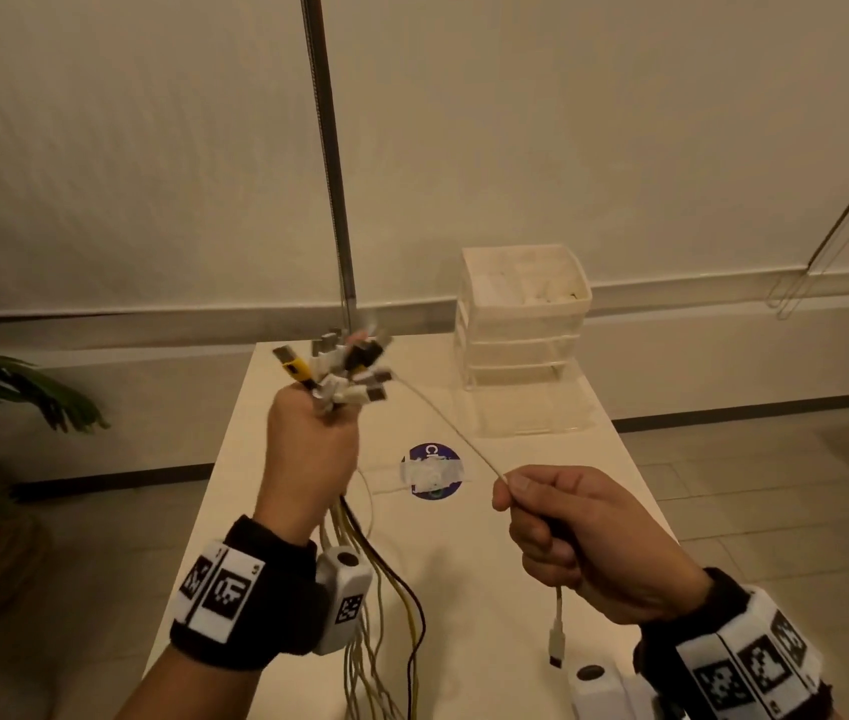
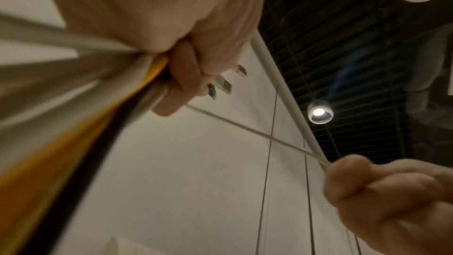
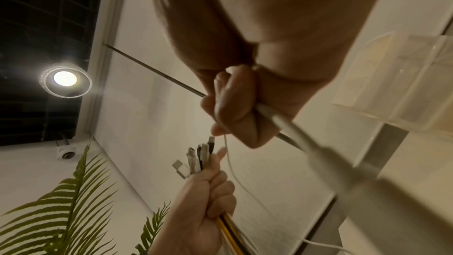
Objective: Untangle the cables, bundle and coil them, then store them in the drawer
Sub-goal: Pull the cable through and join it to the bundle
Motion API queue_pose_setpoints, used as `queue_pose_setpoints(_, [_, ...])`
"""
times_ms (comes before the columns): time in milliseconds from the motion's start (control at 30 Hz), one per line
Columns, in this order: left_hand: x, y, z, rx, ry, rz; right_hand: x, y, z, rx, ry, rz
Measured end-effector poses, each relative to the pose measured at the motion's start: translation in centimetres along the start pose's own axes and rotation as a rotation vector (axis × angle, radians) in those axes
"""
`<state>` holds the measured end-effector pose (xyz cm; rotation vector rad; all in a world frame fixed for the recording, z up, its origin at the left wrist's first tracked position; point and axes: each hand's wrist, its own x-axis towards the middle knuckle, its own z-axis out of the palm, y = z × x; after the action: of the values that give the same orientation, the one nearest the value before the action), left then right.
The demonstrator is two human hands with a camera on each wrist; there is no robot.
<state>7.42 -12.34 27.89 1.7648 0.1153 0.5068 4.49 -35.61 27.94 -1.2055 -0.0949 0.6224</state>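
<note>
My left hand (image 1: 310,444) is raised above the table and grips a bundle of cables (image 1: 380,615) just below their plugs (image 1: 344,371), which fan out above the fist; white, yellow and black leads hang down from it. My right hand (image 1: 567,532) pinches one thin white cable (image 1: 448,423) that runs taut from the bundle to my fingers. That cable's white plug end (image 1: 557,641) dangles below the right fist. In the left wrist view the cable bundle (image 2: 73,113) enters the left hand (image 2: 186,49). The right wrist view shows the right hand (image 3: 235,104) around the white cable (image 3: 301,137).
A white table (image 1: 490,589) carries a round purple sticker (image 1: 432,472). A translucent drawer unit (image 1: 521,324) stands at its far right, with a clear drawer (image 1: 526,413) pulled out. A metal pole (image 1: 331,163) rises behind the table. A potted plant (image 1: 1,407) stands at left.
</note>
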Motion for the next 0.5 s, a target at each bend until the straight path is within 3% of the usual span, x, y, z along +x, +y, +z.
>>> queue_pose_setpoints(100, [-1.8,1.3,1.1,0.055,-0.248,0.239,0.4,-0.1,0.4,0.011,-0.028,-0.006])
queue_pose_setpoints(200, [-2.3,0.9,2.1,0.186,-0.369,0.302,0.7,-0.4,0.6,0.040,-0.056,-0.023])
queue_pose_setpoints(500, [-1.8,0.0,1.7,0.236,-0.141,0.196,0.5,0.4,0.6,-0.102,-0.078,-0.053])
